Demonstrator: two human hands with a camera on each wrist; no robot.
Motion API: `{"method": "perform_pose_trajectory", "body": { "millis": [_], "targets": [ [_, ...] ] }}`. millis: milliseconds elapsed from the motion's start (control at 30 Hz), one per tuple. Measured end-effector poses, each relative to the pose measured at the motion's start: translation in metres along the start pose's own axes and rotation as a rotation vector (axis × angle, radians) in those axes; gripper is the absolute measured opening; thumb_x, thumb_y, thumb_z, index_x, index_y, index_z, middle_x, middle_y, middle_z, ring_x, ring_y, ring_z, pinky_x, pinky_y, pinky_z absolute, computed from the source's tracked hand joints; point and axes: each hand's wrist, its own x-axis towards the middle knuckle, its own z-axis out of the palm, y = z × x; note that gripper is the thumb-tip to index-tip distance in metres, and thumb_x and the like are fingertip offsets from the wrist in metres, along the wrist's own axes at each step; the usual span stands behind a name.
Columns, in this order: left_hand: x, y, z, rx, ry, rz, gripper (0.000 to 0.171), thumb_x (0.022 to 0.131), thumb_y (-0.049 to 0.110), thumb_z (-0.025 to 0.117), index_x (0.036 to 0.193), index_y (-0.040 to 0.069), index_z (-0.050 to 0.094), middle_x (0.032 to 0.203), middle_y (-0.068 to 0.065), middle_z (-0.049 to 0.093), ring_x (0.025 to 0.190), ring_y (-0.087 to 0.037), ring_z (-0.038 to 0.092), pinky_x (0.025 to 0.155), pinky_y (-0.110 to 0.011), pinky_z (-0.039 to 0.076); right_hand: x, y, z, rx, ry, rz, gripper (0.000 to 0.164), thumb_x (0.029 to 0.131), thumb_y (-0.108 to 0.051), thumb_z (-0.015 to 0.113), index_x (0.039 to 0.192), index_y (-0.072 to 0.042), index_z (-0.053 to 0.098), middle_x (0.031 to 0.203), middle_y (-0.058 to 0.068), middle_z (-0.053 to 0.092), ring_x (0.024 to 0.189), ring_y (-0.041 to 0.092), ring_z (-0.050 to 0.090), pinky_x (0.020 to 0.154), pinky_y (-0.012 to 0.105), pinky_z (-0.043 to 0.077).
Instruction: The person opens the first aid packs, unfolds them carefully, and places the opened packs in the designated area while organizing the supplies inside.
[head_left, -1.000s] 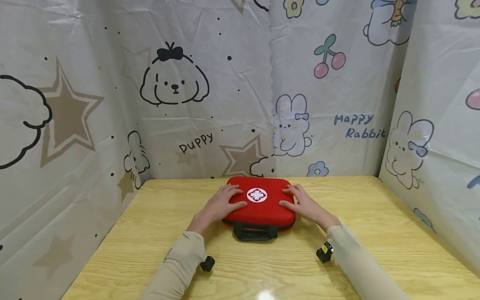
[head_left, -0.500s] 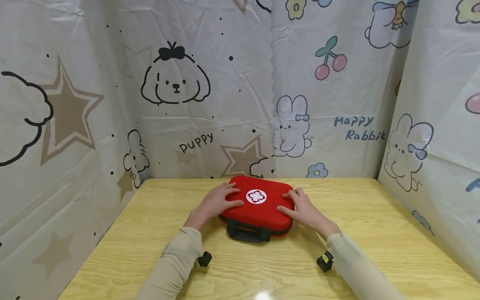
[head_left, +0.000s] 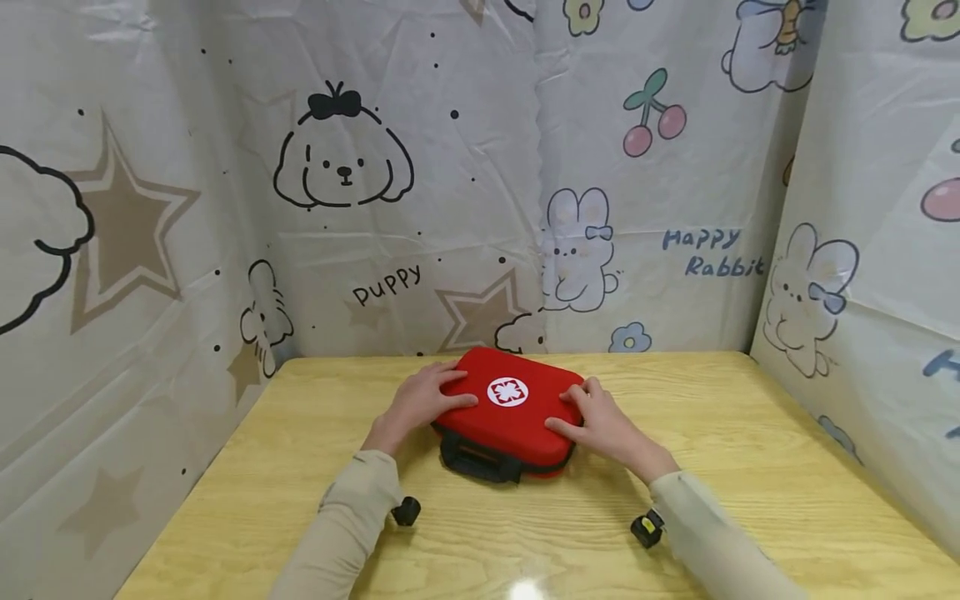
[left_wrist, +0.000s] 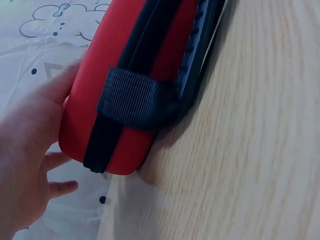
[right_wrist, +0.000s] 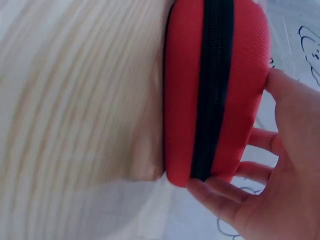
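A red zippered first-aid case [head_left: 525,421] lies closed on the wooden table, a white round cross emblem on its lid. Its black carry handle [head_left: 480,460] faces the near left. My left hand [head_left: 420,400] holds the left end, thumb on the lid; in the left wrist view its lower fingers [left_wrist: 62,187] stick out past the case's end. On the right end, my right hand [head_left: 607,425] grips the corner, thumb on top. The right wrist view shows its fingers bent around the side, one touching the black zipper band [right_wrist: 215,85]. The case's underside is hidden.
The wooden table [head_left: 300,467] reaches back to a light cloth backdrop [head_left: 450,167] printed with cartoon animals, and cloth also hangs at both sides. A black wrist camera [head_left: 406,511] sits below the left wrist, another black camera [head_left: 647,528] below the right.
The case has turned clockwise as seen from above, its handle swinging from the front toward the left. Both hands have moved along with it, keeping contact at its ends.
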Motion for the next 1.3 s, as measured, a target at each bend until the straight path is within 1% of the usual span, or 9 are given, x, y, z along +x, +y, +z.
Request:
{"method": "perform_pose_trajectory", "body": {
  "millis": [133,400,567,700,800,867,1033,1167,1300],
  "targets": [
    [-0.003,-0.002,-0.001,-0.009,0.022,-0.048,0.066,0.085,0.059,0.067,0.140,0.024,0.059,0.150,-0.004,0.051,0.140,-0.029,0.044,0.113,-0.052,0.036,0.000,-0.010,0.000,-0.051,-0.025,0.004,0.055,0.087,-0.053,0.070,0.118,-0.009,0.059,0.108,0.008,0.047,0.099,0.024,0.047,0.079,0.035,0.046],
    [-0.002,-0.003,-0.002,-0.015,0.050,-0.067,0.067,0.085,0.061,0.067,0.139,0.023,0.059,0.142,-0.004,0.059,0.131,-0.027,0.052,0.108,-0.050,0.041,-0.006,-0.012,0.001,-0.085,0.000,-0.017,0.054,0.087,-0.054,0.070,0.120,-0.013,0.062,0.105,0.006,0.046,0.095,0.021,0.048,0.076,0.032,0.044],
    [0.000,0.003,0.000,0.029,0.111,0.035,0.047,0.091,0.047,0.067,0.127,0.017,0.068,0.136,-0.006,0.063,0.126,-0.028,0.057,0.107,-0.049,0.042,-0.006,-0.013,-0.004,-0.098,0.006,-0.009,0.055,0.086,-0.056,0.070,0.120,-0.014,0.063,0.107,0.006,0.048,0.096,0.022,0.049,0.070,0.033,0.047],
    [0.001,0.018,0.006,0.055,0.138,0.148,0.027,0.094,0.031,0.066,0.114,0.015,0.074,0.135,-0.007,0.063,0.127,-0.029,0.056,0.109,-0.050,0.040,0.000,-0.006,-0.009,-0.129,0.055,-0.025,0.048,0.088,-0.053,0.069,0.119,-0.016,0.066,0.114,0.008,0.054,0.102,0.028,0.051,0.073,0.042,0.052],
    [0.001,0.036,0.012,0.062,0.124,0.219,0.022,0.095,0.029,0.066,0.109,0.016,0.075,0.134,-0.005,0.064,0.128,-0.027,0.055,0.110,-0.051,0.038,0.007,0.006,-0.011,-0.106,0.104,-0.057,0.042,0.091,-0.044,0.069,0.119,-0.013,0.067,0.121,0.012,0.055,0.108,0.034,0.052,0.085,0.050,0.051],
    [0.002,0.050,0.013,0.059,0.099,0.251,0.022,0.095,0.031,0.065,0.110,0.017,0.074,0.134,-0.004,0.064,0.129,-0.025,0.054,0.111,-0.050,0.038,0.014,0.012,-0.012,-0.071,0.103,-0.080,0.043,0.092,-0.040,0.069,0.122,-0.010,0.066,0.124,0.015,0.055,0.112,0.036,0.052,0.094,0.053,0.049],
    [0.004,0.079,0.018,0.067,-0.008,0.278,0.033,0.095,0.041,0.063,0.121,0.021,0.070,0.139,-0.001,0.060,0.131,-0.023,0.052,0.111,-0.048,0.039,0.021,0.024,-0.013,0.068,-0.005,-0.076,0.053,0.095,-0.038,0.065,0.133,-0.002,0.059,0.135,0.022,0.050,0.124,0.040,0.051,0.106,0.057,0.041],
    [0.004,0.085,0.027,0.120,-0.072,0.263,0.042,0.096,0.051,0.057,0.129,0.026,0.066,0.145,0.001,0.055,0.136,-0.022,0.047,0.113,-0.048,0.035,0.020,0.026,-0.011,0.163,-0.036,-0.013,0.056,0.095,-0.040,0.064,0.137,-0.003,0.056,0.138,0.022,0.047,0.127,0.040,0.049,0.109,0.058,0.038],
    [0.003,0.081,0.032,0.122,-0.077,0.253,0.045,0.096,0.053,0.055,0.132,0.028,0.064,0.147,0.003,0.054,0.138,-0.020,0.045,0.115,-0.047,0.032,0.018,0.024,-0.007,0.175,-0.025,0.008,0.057,0.094,-0.042,0.065,0.136,-0.004,0.057,0.133,0.020,0.047,0.124,0.038,0.050,0.108,0.057,0.038]
  ]
}}
